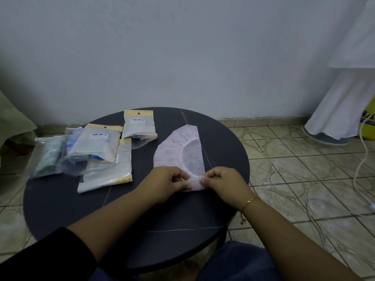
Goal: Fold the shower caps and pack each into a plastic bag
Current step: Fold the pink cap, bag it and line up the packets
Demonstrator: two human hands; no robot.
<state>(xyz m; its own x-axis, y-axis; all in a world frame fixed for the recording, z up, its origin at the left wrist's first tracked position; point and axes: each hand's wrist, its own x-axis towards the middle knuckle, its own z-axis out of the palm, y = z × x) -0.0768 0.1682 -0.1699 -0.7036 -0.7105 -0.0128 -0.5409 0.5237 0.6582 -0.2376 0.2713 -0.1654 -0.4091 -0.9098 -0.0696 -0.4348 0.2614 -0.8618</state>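
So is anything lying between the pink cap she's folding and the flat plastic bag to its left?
Nothing visible. Both hands, left and right, pinch the pink cap at its near end, and only bare dark table separates it from the flat plastic bag.

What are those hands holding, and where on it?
Both the left hand and right hand pinch the near edge of the pink shower cap.

round dark table [60, 199] carries a pink shower cap [178, 151] (folded) and packed plastic bags [101, 151].
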